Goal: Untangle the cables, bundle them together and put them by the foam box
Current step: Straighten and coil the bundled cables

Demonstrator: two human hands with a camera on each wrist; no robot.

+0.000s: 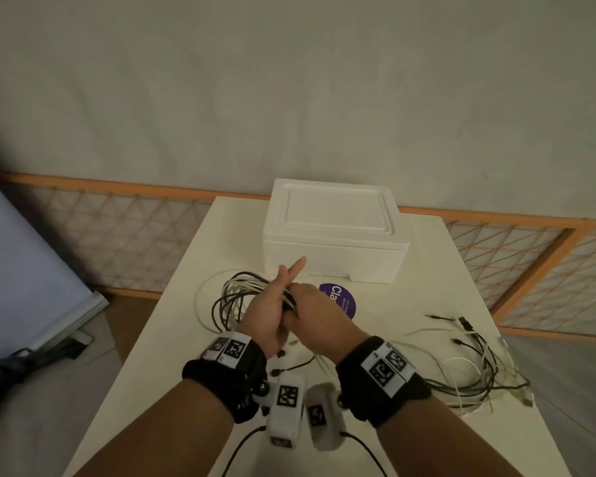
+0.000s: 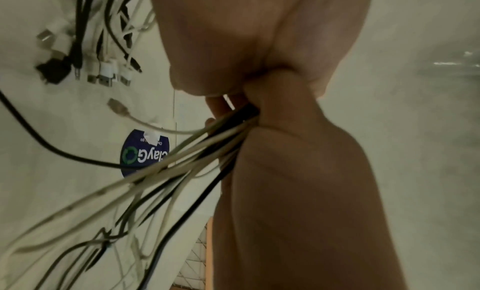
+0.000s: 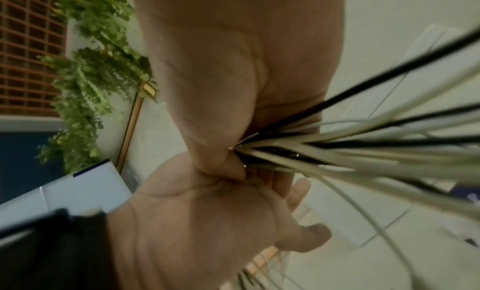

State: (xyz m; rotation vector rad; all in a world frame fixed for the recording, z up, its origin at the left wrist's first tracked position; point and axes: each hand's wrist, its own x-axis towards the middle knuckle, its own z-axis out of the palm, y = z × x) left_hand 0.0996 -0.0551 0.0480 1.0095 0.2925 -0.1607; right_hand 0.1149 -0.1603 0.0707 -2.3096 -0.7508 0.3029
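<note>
A white foam box (image 1: 334,235) stands lid-on at the back of the cream table (image 1: 172,366). Just in front of it my right hand (image 1: 319,313) grips a bundle of black and white cables (image 1: 233,296) whose loops hang out to the left. In the right wrist view its thumb pins the strands (image 3: 363,151). My left hand (image 1: 269,313) lies against the right hand with palm open, thumb and fingers straight, pointing at the box. The same cables (image 2: 182,157) run on to the right, and their plug ends (image 1: 475,366) lie spread on the table.
A round purple sticker (image 1: 341,301) lies on the table between my hands and the box. USB plugs (image 2: 103,73) lie in a row. The table's left edge drops to the floor, where a dark folded umbrella (image 1: 18,376) lies. A wooden lattice screen (image 1: 117,235) runs behind.
</note>
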